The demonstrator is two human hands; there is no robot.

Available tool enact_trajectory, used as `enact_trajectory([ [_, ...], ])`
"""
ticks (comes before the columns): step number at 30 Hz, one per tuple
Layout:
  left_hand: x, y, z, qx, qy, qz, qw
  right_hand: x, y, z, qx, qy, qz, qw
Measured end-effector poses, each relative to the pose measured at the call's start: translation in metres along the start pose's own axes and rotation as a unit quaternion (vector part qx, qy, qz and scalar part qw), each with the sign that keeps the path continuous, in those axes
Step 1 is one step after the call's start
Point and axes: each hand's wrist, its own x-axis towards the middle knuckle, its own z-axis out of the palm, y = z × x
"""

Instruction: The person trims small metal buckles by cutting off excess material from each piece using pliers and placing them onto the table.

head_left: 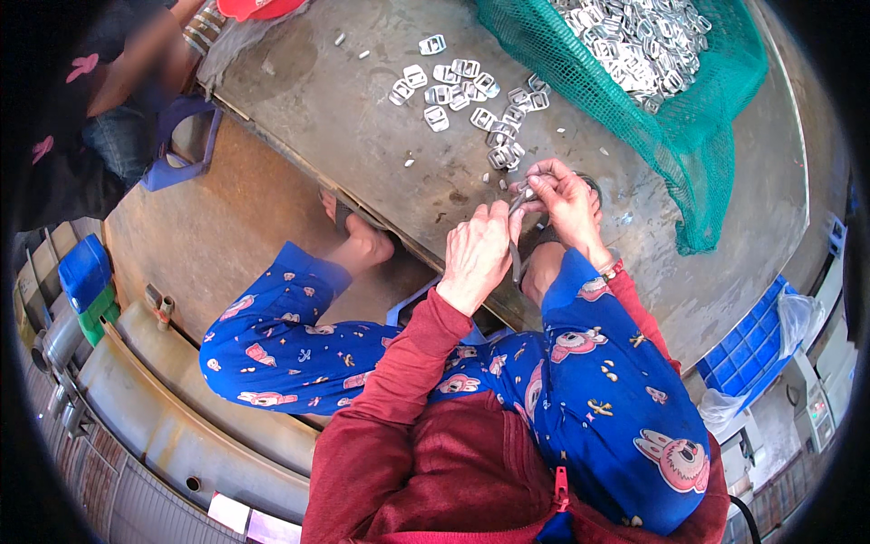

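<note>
My two hands meet over the near part of the grey work surface. My left hand (476, 258) is closed around a slim dark metal tool (516, 263); one thin end hangs below the fingers, and its exact kind is hidden. My right hand (566, 207) pinches a small metal piece (527, 192) against the tool's upper end; fingers cover most of it. Just beyond my fingertips, silvery metal buckles (501, 136) lie in a loose line. Farther left is a scattered group of similar buckles (437, 94).
A green mesh sack (675, 150) at the far right holds a heap of metal buckles (639, 50). Small whitish scraps (410, 163) dot the grey surface (317, 118). Another person's arm (136, 63) is at the far left, near a purple stool (186, 145). A blue crate (748, 331) stands right.
</note>
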Motion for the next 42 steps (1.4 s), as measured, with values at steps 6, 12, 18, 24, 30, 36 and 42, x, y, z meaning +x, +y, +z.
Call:
enact_trajectory([
  [6,0.013,-0.012,0.006,-0.302,-0.042,0.024,0.952,0.004,0.040,-0.036,0.400,-0.121,0.187,0.889],
  [12,0.002,-0.037,-0.003,-0.126,0.028,-0.033,0.991,-0.010,-0.021,-0.024,-0.301,0.071,-0.126,0.943],
  [18,0.006,-0.050,-0.019,-0.016,0.045,-0.028,0.998,-0.020,-0.152,-0.059,-0.549,0.174,-0.488,0.656],
  [24,0.005,-0.049,-0.026,-0.029,0.059,-0.056,0.996,0.006,-0.168,-0.041,-0.536,0.350,-0.478,0.601],
  [30,0.004,-0.045,-0.021,-0.033,0.060,-0.028,0.997,0.047,-0.005,0.011,-0.612,-0.084,-0.291,0.731],
  [36,0.001,-0.034,-0.018,-0.059,0.071,-0.025,0.995,0.060,0.019,-0.002,-0.563,-0.045,-0.327,0.758],
  [42,0.009,-0.018,-0.016,-0.100,0.078,-0.026,0.992,0.039,-0.006,-0.004,-0.050,-0.028,-0.005,0.998],
])
